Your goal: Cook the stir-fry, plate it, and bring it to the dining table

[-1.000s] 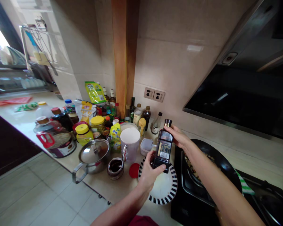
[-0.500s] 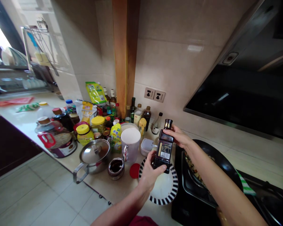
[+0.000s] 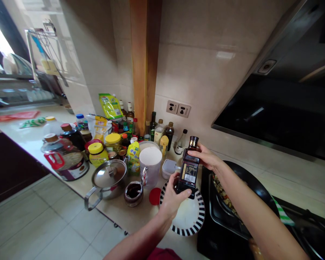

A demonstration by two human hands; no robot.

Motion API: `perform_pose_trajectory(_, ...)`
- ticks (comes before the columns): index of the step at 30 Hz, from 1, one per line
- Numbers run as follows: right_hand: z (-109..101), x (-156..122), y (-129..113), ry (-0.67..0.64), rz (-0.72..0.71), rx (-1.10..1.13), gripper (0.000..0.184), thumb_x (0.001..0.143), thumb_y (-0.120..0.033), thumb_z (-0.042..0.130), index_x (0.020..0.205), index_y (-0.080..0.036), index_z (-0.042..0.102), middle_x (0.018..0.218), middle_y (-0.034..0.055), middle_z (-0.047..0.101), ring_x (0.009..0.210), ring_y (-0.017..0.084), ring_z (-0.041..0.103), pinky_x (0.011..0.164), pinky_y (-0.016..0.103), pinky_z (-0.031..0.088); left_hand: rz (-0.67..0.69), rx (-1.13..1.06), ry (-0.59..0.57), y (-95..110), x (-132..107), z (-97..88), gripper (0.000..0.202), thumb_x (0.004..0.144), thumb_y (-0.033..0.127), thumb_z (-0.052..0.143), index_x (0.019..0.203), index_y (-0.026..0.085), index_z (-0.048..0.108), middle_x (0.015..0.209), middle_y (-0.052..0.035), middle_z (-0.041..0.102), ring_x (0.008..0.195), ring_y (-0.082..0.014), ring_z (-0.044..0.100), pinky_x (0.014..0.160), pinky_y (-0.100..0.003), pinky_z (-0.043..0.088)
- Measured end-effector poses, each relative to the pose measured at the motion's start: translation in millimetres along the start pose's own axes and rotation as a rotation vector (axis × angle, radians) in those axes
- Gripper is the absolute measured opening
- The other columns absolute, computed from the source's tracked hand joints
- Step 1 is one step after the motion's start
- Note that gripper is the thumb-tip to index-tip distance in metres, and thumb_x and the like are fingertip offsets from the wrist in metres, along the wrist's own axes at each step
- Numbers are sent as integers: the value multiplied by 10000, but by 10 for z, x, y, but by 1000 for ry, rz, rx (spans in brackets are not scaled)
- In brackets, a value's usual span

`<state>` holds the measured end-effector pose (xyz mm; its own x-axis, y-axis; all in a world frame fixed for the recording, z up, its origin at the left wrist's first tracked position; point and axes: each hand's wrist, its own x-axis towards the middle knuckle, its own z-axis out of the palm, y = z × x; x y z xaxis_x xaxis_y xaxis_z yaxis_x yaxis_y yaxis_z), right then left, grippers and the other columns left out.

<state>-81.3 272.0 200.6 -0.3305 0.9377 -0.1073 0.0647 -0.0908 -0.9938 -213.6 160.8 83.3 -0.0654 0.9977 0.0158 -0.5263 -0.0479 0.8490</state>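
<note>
A dark square-sided glass bottle [image 3: 189,171] with a black and gold cap and a printed back label is held up, slightly tilted, between both hands. My left hand [image 3: 173,198] is closed around its base, thumb across the front. Near the neck, my right hand [image 3: 204,156] grips the shoulder with the thumb in front; its other fingers are hidden behind. Below the bottle lies a white plate [image 3: 188,216] with a black-striped rim. To the right, a black wok [image 3: 249,180] holding chopped food sits on the stove, partly covered by my right forearm.
Left of the plate are a red lid [image 3: 155,196], an open dark jar [image 3: 133,194], a plastic jug [image 3: 151,166] and a lidded steel pot [image 3: 109,178]. Several sauce bottles and jars crowd the counter behind. A range hood [image 3: 284,104] overhangs the stove [image 3: 213,231].
Almost nothing differs. Both hands keep the same hold on the bottle, and the view has shifted only very slightly.
</note>
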Motion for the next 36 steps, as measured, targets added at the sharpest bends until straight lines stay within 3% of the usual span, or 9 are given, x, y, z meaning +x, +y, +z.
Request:
perform_pose_trajectory(12, 16, -45, -28, -5, -10, -42, 604, 531, -335, 849, 1030, -244, 523, 885, -6, 646, 786, 196, 649, 614, 297, 536, -12, -22, -21, 5, -22, 3, 666, 572, 235, 812, 1174, 215, 527, 1090, -68, 626, 1037, -233, 571, 900, -335, 465)
perform_pose_trajectory(17, -15, -43, -13, -32, -117, -28, 611, 512, -255, 845, 1043, -238, 544, 881, -8, 659, 807, 184, 636, 728, 326, 529, 19, -7, -18, 5, -1, -9, 714, 534, 274, 843, 1172, 231, 527, 1077, -52, 629, 1012, -224, 581, 897, -326, 457)
perform_pose_trajectory(20, -56, -84, -53, -99, -194, 78, 700, 492, -204, 822, 1126, -269, 534, 987, 9, 673, 865, 198, 638, 782, 345, 517, 64, -97, -81, 34, 49, -30, 871, 445, 379, 892, 1207, 252, 490, 1151, -58, 605, 1090, -251, 563, 943, -338, 444)
perform_pose_trajectory(23, -71, -134, -107, -206, -253, 180, 761, 457, -211, 812, 1157, -294, 524, 1085, 35, 664, 967, 245, 627, 833, 392, 503, -42, -286, -191, 80, 74, -45, 937, 430, 547, 861, 1233, 269, 466, 1206, -88, 592, 1113, -282, 570, 952, -407, 448)
perform_pose_trajectory(26, -33, -166, -155, -298, -286, 232, 795, 420, -243, 826, 1155, -295, 529, 1092, 40, 661, 1024, 269, 613, 874, 418, 480, -231, -399, -354, 108, 33, -38, 809, 470, 541, 851, 1145, 235, 527, 1097, -112, 653, 1012, -322, 637, 870, -504, 486)
perform_pose_trajectory(28, 0, -182, -186, -345, -267, 232, 805, 416, -242, 828, 1162, -296, 529, 1095, 38, 659, 1021, 272, 614, 874, 426, 479, -256, -405, -398, 117, -20, -18, 695, 493, 465, 864, 1061, 194, 568, 974, -113, 684, 906, -336, 674, 780, -511, 523)
perform_pose_trajectory(33, 32, -209, -206, -409, -182, 219, 732, 512, -306, 811, 1190, -296, 536, 1261, 66, 585, 1097, 282, 582, 903, 453, 469, -123, -290, -185, 166, -95, 36, 716, 525, 292, 863, 1145, 169, 526, 889, -90, 691, 818, -290, 685, 680, -418, 569)
perform_pose_trajectory(36, 56, -198, -122, -301, -179, 227, 637, 575, -360, 805, 1163, -299, 565, 1232, 54, 604, 1031, 244, 620, 828, 376, 510, -79, -182, -62, 173, -68, 28, 753, 539, 249, 853, 1190, 159, 485, 904, -88, 689, 811, -264, 679, 683, -384, 572)
